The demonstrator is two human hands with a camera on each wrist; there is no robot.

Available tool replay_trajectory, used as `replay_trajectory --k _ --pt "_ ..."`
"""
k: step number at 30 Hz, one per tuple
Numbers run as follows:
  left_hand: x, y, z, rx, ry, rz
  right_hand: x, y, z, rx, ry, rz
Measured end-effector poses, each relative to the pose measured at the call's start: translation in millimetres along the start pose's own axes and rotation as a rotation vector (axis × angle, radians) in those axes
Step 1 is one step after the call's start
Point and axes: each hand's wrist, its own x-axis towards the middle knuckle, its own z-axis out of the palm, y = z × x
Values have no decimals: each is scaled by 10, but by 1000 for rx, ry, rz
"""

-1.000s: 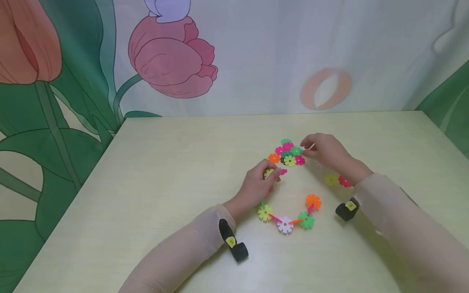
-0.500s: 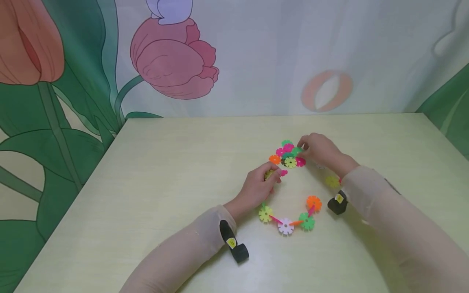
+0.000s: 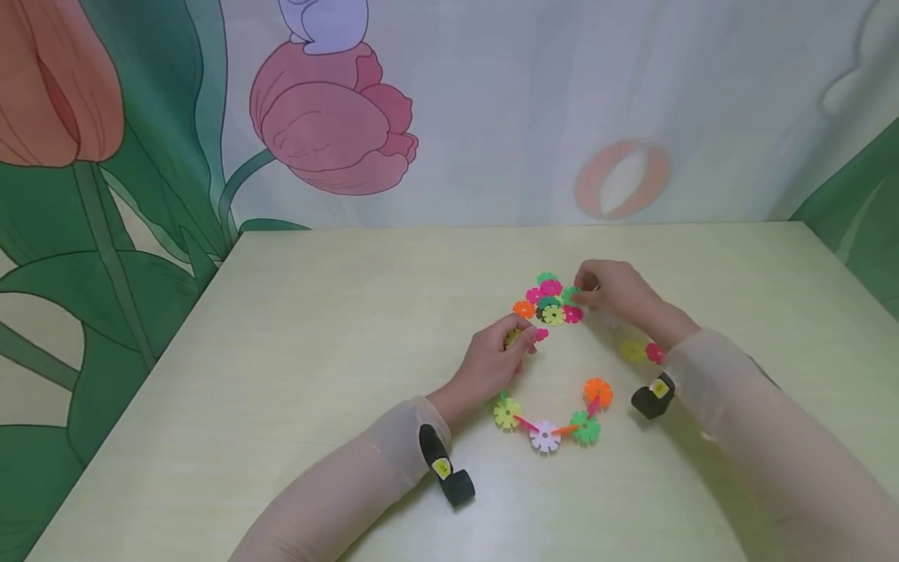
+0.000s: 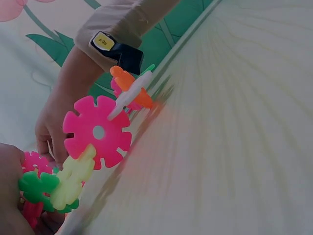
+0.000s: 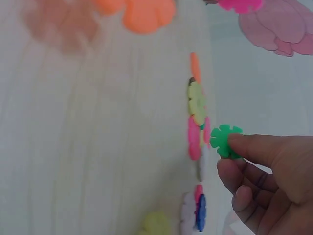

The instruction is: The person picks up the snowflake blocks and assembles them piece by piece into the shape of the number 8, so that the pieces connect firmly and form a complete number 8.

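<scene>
My left hand (image 3: 481, 359) pinches the upper left end of a curved chain of notched, flower-shaped plastic discs, near a yellow disc and a pink one. The chain runs down through a yellow disc (image 3: 507, 414), a white disc (image 3: 545, 437) and a green one to an orange disc (image 3: 598, 393). In the left wrist view, a pink disc (image 4: 98, 132) slots into a yellow one beside the left fingers. My right hand (image 3: 621, 293) pinches a small green flower disc (image 5: 225, 139) between thumb and forefinger, at the right edge of the loose pile.
The loose pile of pink, orange, yellow (image 3: 554, 315) and green discs lies behind the left hand. Another yellow disc (image 3: 633, 351) and a red-pink disc (image 3: 655, 353) lie near the right forearm. A printed flower curtain (image 3: 492, 117) hangs behind the table's far edge.
The right hand has shifted slightly left to the pile's edge and now pinches a green disc. The left hand keeps its grip on the chain in nearly the same spot.
</scene>
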Motion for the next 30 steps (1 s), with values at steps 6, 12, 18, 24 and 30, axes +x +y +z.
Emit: replay_trajectory --k 6,12,18,24,30 --pt "-5 -16 7 4 1 9 -180 -67 -60 112 27 2" --pt "4 -31 22 12 -4 4 -414 -142 -1 242 8 -16" --pt "13 -28 25 12 -3 4 -559 -193 126 365 -32 -53" --pt "8 -14 17 -3 -4 15 -609 -259 183 409 -32 -76" --pt "5 1 -2 -1 -9 18 -605 -269 202 444 -39 -70"
